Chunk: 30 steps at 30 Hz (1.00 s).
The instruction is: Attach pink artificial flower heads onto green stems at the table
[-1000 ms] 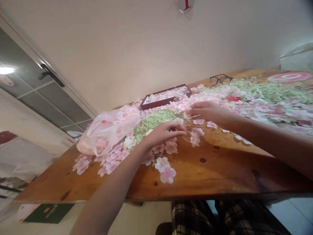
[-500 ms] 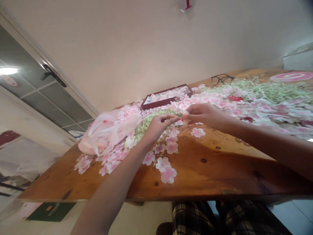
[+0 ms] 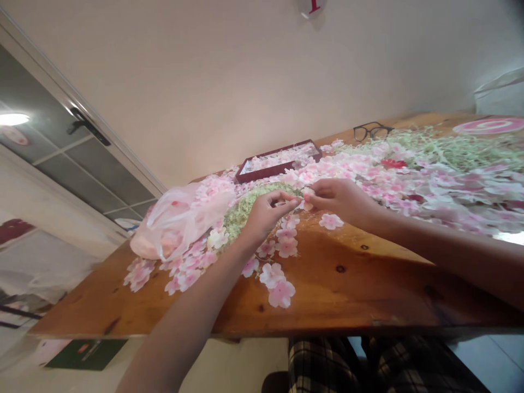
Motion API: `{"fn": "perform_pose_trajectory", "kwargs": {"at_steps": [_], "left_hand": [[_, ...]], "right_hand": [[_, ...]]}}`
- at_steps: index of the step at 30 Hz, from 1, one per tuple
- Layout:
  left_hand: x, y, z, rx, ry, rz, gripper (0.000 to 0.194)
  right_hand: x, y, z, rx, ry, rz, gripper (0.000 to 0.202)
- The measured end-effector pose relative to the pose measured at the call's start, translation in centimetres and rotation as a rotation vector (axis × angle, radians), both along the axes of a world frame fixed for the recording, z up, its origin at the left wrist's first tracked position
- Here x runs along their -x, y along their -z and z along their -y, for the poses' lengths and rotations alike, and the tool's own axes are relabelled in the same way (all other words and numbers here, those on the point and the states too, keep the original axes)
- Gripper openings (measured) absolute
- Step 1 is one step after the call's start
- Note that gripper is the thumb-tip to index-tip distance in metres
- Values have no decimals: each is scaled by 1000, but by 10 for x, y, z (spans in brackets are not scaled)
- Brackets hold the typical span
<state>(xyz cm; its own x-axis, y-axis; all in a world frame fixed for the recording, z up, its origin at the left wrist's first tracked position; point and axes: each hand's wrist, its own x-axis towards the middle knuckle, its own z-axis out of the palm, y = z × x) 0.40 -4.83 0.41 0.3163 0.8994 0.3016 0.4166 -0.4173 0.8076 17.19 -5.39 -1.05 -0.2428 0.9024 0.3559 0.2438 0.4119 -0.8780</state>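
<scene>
While my left hand (image 3: 265, 214) holds thumb and finger nearly together, whether on anything I cannot tell, my right hand (image 3: 343, 201) pinches a pink blossom (image 3: 306, 202) just right of the left fingertips, nearer me than the maroon box (image 3: 256, 175).

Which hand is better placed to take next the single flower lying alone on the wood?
Probably the right hand: the lone flower lies close to it, while the left hand is farther away, beside the green strands. However, the right fingertips hold another flower.
</scene>
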Motion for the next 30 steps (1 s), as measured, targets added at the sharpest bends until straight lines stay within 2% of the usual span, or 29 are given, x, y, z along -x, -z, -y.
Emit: {"fn": "perform_pose_trajectory", "kwargs": {"at_steps": [10,13,16,19,22,24,27,30], "left_hand": [[-4,3,5,6,13,-20,27],[-3,3,2,24,6,-35,28],[-1,1,1,21,-9,-19,27],[-3,1,4,34,57,-84,28],[-9,6,11,34,227,-239,28],[-13,10,15,-16,323,-324,27],[-17,13,16,-90,385,-389,29],[-15,11,14,-120,353,-397,29]], "right_hand": [[5,2,9,53,-23,-10,23],[2,-5,6,107,-55,-11,21],[-14,-18,-3,94,43,24,18],[-39,-22,-22,43,196,228,26],[-60,-12,-41,1,201,633,23],[-65,-3,-49,-22,232,823,20],[-61,9,-49,-44,270,917,21],[-57,11,-47,-86,285,923,26]]}}
